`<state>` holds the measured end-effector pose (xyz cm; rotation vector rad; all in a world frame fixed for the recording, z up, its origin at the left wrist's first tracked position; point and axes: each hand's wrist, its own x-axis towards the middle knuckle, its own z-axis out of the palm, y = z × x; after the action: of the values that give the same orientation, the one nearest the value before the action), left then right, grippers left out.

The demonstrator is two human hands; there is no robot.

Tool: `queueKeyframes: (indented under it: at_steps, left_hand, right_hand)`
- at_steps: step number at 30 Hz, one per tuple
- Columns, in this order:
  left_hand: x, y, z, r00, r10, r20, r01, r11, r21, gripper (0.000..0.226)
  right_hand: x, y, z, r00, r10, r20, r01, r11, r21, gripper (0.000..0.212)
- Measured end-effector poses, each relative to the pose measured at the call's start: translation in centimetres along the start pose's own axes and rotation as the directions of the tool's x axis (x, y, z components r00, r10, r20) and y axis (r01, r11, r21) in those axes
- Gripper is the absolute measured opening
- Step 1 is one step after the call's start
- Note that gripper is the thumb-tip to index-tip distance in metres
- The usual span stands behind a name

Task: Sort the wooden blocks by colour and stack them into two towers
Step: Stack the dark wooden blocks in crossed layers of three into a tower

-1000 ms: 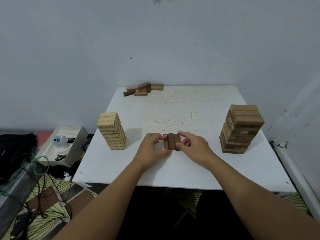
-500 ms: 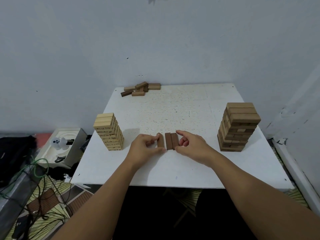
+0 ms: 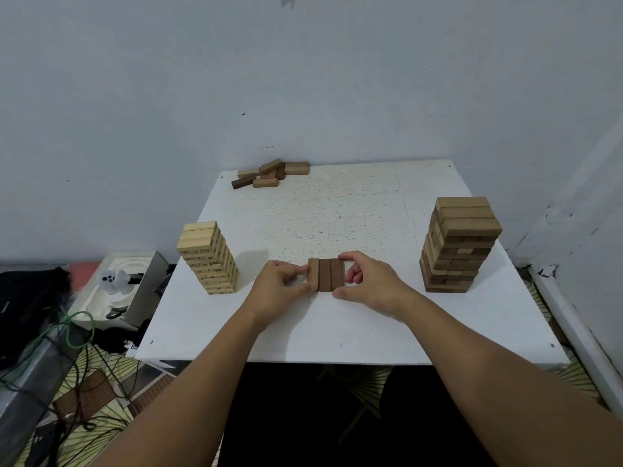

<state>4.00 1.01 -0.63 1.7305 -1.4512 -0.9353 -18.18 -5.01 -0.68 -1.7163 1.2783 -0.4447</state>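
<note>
Head view of a white worktop (image 3: 354, 325) set against a pale wall. Near the middle of the front half, a row of three brown blocks (image 3: 325, 274) lies flat, long sides touching, ends pointing toward and away from the person. The left hand (image 3: 281, 286) pinches the left side of the row, its thumb and fingertips curled against the leftmost block, which is slightly lighter than the other two. The right hand (image 3: 369, 281) cups the right side, index finger arched over the far corner and thumb lying at the near right corner, so that the row is grasped between both hands. Both forearms enter from the bottom edge of the view. At the left of the worktop stands the pale tower (image 3: 208, 257), a neat, upright stack of light-coloured blocks with small dark printing on its side faces. At the right stands the brown tower (image 3: 458, 246), taller and wider, built of darker blocks with a few paler ones visible in its lower layers; its top courses sit slightly offset. Both towers are well apart from the hands. At the far left corner, beside the wall, rests a loose pile of blocks (image 3: 269, 172) of mixed shades, some overlapping one another. Beyond the left edge of the worktop, on the floor, are a white box (image 3: 111, 291), a dark bag (image 3: 23, 298), and tangled green and black cables (image 3: 67, 352)
</note>
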Motion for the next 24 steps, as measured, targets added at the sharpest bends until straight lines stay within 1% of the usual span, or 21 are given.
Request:
queueKeyframes:
  at_steps: [4,8,10,12,14,17,19,21,24]
  left_hand:
    - [0.3,-0.1,0.0,0.999,0.023,0.034,-0.024,1.0,0.019,0.015]
    - [0.4,0.1,-0.1,0.999,-0.007,0.051,0.008,1.0,-0.029,0.019]
    - [0.3,0.6,-0.3,0.997,-0.053,0.052,0.056,0.997,-0.06,0.024]
    - [0.3,1.0,-0.8,0.992,-0.101,0.07,0.105,0.993,-0.047,0.038]
    - [0.6,1.4,-1.5,0.986,-0.125,0.114,0.126,0.992,-0.006,0.057]
    - [1.5,1.9,-2.2,0.975,-0.14,0.17,0.123,0.987,0.104,0.08]
    - [2.1,2.1,-2.3,0.972,-0.123,0.2,0.082,0.977,0.198,0.09]
    - [2.5,2.2,-2.2,0.97,-0.105,0.22,0.05,0.968,0.245,0.09]
    - [2.9,1.9,-2.0,0.97,-0.097,0.222,0.044,0.971,0.234,0.082]
  right_hand:
    - [-0.1,-0.1,0.1,1.0,0.009,-0.013,-0.009,1.0,0.014,0.071]
    - [-0.4,-0.3,0.0,1.0,0.012,-0.02,-0.012,1.0,-0.007,0.069]
    - [-0.5,-0.4,0.0,1.0,0.007,-0.022,-0.007,1.0,-0.014,0.07]
    - [-0.5,-0.5,0.0,1.0,0.002,-0.023,-0.002,1.0,-0.016,0.073]
    - [-0.7,-0.6,-0.1,1.0,0.0,-0.019,-0.001,1.0,-0.021,0.078]
    - [-0.8,-0.9,-0.2,1.0,-0.007,-0.007,0.006,0.999,-0.041,0.082]
    - [-0.9,-1.1,-0.2,1.0,-0.014,-0.003,0.014,0.999,-0.05,0.081]
    - [-1.0,-1.2,-0.3,1.0,-0.018,-0.003,0.018,0.998,-0.057,0.079]
    - [-1.0,-1.3,-0.4,1.0,-0.019,0.003,0.019,0.998,-0.064,0.075]
